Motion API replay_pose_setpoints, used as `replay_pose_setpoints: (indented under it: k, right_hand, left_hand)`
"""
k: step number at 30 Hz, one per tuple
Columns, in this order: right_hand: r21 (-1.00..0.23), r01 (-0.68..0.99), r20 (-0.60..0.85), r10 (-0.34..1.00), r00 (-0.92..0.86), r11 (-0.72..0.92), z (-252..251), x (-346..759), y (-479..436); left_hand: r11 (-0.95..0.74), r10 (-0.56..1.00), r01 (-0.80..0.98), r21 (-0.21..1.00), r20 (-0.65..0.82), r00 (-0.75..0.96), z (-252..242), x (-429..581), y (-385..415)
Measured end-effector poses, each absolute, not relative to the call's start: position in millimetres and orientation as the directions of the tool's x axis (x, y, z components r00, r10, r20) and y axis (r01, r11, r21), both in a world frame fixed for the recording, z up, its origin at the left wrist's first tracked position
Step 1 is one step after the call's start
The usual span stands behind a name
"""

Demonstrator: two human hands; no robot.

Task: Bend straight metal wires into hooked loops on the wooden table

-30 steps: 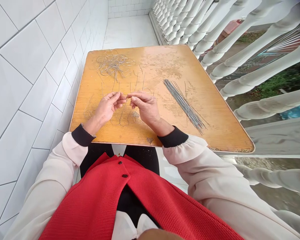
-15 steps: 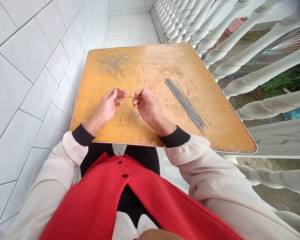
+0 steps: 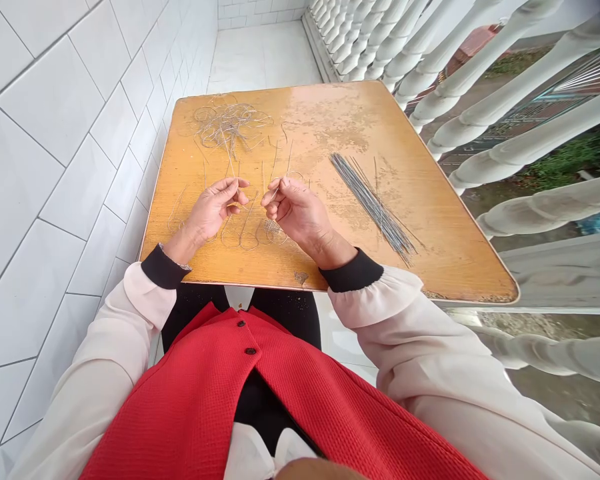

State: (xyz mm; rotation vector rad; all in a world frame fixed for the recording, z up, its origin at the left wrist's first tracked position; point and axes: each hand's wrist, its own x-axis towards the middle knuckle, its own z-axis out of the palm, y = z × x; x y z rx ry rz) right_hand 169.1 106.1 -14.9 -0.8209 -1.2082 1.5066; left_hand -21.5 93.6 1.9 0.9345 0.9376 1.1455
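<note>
As I steer from my remote station, the left hand point(image 3: 211, 212) curls half-closed, its grip unclear, while the right hand point(image 3: 297, 217) pinches a thin wire point(image 3: 276, 195) between thumb and finger, above wire loops point(image 3: 245, 235) on the wooden table point(image 3: 445, 267), with a wire tangle point(image 3: 227, 127) and a bundle of straight wires point(image 3: 373, 207) farther off.

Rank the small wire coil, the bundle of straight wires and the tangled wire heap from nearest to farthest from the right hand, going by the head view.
1. small wire coil: on the wooden tabletop, just below the right hand.
2. bundle of straight wires: to the hand's right side of the tabletop.
3. tangled wire heap: beyond both hands, toward the far edge, on the left side.
</note>
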Motion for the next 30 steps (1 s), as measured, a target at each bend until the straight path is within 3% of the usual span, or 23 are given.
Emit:
replay_pose_setpoints:
  k: [9, 15, 22, 30]
  right_hand:
    - [-0.964, -0.257, 0.057, 0.900, -0.431, -0.062, -16.6, 176.7, 110.6]
    - [-0.958, -0.276, 0.039, 0.914, -0.403, -0.081, -16.0, 175.0, 108.2]
    - [-0.947, -0.319, 0.061, 0.962, -0.268, -0.029, -14.6, 171.9, 106.6]
    - [-0.941, -0.330, 0.032, 0.954, -0.298, -0.072, -16.9, 171.2, 105.8]
  left_hand:
    - [0.138, 0.985, -0.287, 0.948, -0.102, 0.138, 7.0, -24.3, 92.0]
    - [0.120, 0.991, -0.311, 0.943, -0.094, 0.099, 3.0, -28.2, 95.7]
    - [0.163, 0.977, -0.329, 0.930, -0.107, 0.182, -2.2, -27.9, 97.0]
    - [0.247, 0.957, -0.373, 0.895, -0.166, 0.236, 4.6, -24.7, 95.6]
